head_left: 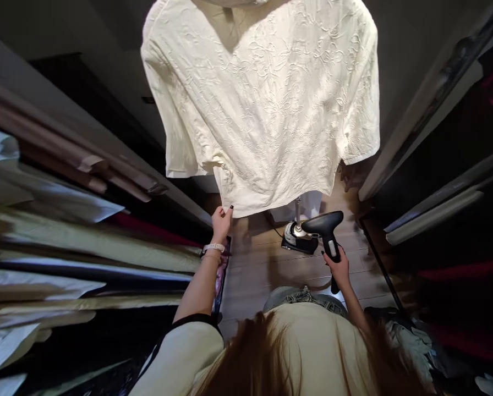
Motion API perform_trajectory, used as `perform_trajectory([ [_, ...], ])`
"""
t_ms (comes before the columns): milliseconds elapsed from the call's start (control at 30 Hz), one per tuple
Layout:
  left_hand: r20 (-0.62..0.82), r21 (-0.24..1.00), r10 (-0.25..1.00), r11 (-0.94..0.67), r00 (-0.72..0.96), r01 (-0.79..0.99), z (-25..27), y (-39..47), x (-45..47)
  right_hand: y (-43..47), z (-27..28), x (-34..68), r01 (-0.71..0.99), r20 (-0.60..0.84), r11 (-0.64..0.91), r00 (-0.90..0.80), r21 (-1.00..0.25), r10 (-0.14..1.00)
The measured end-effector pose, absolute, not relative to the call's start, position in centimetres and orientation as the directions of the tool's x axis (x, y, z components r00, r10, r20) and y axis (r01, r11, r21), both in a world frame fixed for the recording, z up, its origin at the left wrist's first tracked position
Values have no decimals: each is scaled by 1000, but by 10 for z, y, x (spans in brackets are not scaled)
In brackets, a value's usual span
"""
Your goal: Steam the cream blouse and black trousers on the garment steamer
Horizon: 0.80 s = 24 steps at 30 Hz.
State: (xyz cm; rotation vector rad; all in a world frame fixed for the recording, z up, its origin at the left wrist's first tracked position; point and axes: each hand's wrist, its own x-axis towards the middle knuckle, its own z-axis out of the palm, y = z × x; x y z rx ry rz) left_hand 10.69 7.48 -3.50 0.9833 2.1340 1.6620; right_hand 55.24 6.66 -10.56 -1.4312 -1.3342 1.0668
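A cream short-sleeved blouse with a raised vine-like pattern hangs in front of me. My left hand pinches its bottom hem at the left corner and draws the cloth slightly down. Lower right, my right hand is wrapped round the handle of a black handheld garment steamer. The steamer's head points left, below the hem and apart from the cloth. Behind it a metal pole rises from a black-and-white base on the floor.
Bolts of fabric in many colours crowd the left side. More rolls and dark cloth line the right. Crumpled cloth lies at lower right. The wooden floor shows between the racks.
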Motion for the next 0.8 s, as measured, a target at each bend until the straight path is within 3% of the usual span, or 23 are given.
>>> perform_trajectory([
  [167, 274, 895, 500, 179, -821, 408, -27, -13, 73, 75, -93, 486, 428, 56, 202, -329, -881, 943],
  [367, 274, 878, 459, 239, -845, 415, -2, -96, 47, 83, -59, 388, 448, 167, 562, -660, -696, 733],
  [533, 252, 883, 497, 233, -830, 407, 13, -134, 38, 76, -30, 339, 379, 231, 739, -784, -557, 576],
  [800, 218, 889, 547, 230, -809, 395, 12, -156, 46, 51, -19, 309, 384, 274, 822, -810, -422, 519],
])
